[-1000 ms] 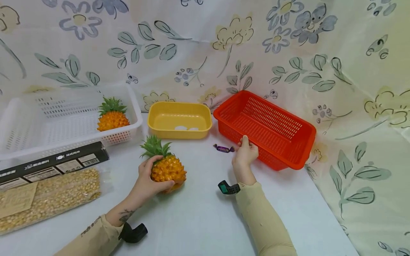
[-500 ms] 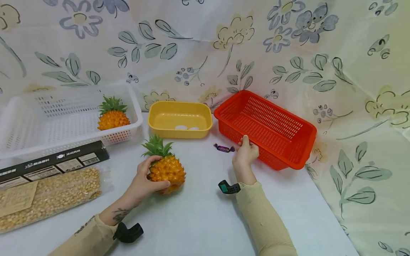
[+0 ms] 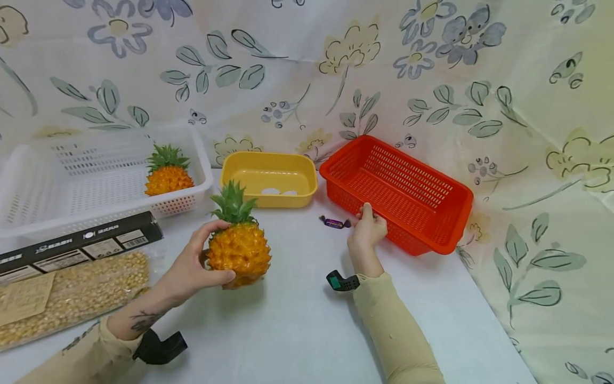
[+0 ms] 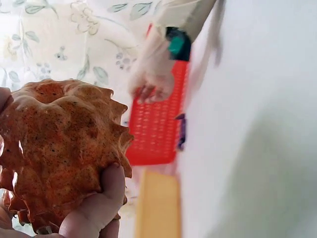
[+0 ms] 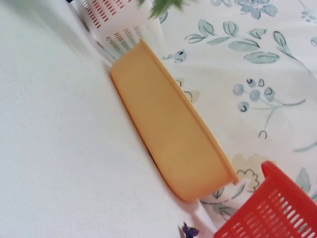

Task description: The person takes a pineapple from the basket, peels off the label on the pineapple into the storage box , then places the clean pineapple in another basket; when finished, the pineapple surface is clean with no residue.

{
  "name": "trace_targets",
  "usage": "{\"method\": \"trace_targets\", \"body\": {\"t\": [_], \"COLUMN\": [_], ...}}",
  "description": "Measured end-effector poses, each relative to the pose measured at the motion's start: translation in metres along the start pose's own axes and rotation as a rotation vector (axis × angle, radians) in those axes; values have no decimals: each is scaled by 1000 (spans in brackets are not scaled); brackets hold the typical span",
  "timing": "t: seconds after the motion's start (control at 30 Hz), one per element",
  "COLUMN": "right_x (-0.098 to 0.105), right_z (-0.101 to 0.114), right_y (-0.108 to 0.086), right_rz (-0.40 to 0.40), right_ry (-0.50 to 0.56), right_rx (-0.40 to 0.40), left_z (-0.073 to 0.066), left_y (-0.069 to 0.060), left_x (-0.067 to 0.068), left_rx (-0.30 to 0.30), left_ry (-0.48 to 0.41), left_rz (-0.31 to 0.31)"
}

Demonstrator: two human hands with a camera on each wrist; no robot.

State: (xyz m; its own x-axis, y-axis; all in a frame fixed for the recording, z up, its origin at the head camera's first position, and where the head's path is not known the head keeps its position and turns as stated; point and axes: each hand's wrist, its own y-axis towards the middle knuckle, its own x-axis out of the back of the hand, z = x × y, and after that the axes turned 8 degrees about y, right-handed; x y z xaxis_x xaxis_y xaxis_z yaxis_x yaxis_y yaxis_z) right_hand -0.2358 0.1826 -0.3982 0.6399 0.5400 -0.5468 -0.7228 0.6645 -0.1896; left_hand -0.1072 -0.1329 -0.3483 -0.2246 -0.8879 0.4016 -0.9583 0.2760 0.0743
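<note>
My left hand (image 3: 192,266) grips an orange pineapple (image 3: 240,253) with green crown leaves, thumb on its near side and fingers on its far left. The fruit is upright and a shadow below suggests it is off the table. In the left wrist view, the bumpy underside of the pineapple (image 4: 59,148) fills the lower left, with the thumb (image 4: 99,203) pressed on it. My right hand (image 3: 367,232) is curled by the near wall of the red basket (image 3: 408,229); nothing shows in its fingers. A purple-wrapped candy (image 3: 334,222) lies just left of it.
A second pineapple (image 3: 169,180) sits in the white basket (image 3: 203,176) at the back left. The yellow bin (image 3: 268,201) stands between the baskets, with small white pieces inside. At the left lie a black box (image 3: 86,248) and a bag of corn kernels (image 3: 105,282).
My left hand has moved left and raised the pineapple, bringing its crown before the yellow bin. The right hand and the containers have stayed in place.
</note>
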Motion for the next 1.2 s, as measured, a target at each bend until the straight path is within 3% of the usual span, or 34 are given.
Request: {"method": "trace_targets", "body": {"t": [0.1, 0.27, 0.43, 0.53, 0.63, 0.7, 0.93, 1.0, 1.03, 1.2], "right_x": [0, 1, 2, 2, 3, 3, 2, 1, 1, 0], "right_z": [1, 1, 0, 0, 0, 1, 3, 3, 3, 2], "right_y": [0, 0, 1, 0, 0, 0, -1, 0, 0, 0], "right_rz": [-4, -8, -14, -15, -11, -9, -14, -19, -21, -29], "right_ry": [-10, -8, -9, -14, -17, -25, -43, -43, -42, -42], "right_rx": [-5, -3, -1, -8, -13, -14, -19, -14, -12, -20], "left_z": [-12, -25, -24, -13, 4, 13, 38, 45, 51, 67], "left_y": [3, 15, 29, 35, 39, 41, 43, 44, 46, 48], "left_x": [21, 68, 119, 148, 172, 186, 224, 234, 241, 258], "left_rx": [-104, -211, -185, -144, -96, -54, 85, 115, 108, 192], "left_ry": [-21, -134, -261, -281, -228, -139, 268, 292, 259, 367], "left_rz": [-22, -45, -83, -125, -181, -209, -240, -230, -222, -201]}}
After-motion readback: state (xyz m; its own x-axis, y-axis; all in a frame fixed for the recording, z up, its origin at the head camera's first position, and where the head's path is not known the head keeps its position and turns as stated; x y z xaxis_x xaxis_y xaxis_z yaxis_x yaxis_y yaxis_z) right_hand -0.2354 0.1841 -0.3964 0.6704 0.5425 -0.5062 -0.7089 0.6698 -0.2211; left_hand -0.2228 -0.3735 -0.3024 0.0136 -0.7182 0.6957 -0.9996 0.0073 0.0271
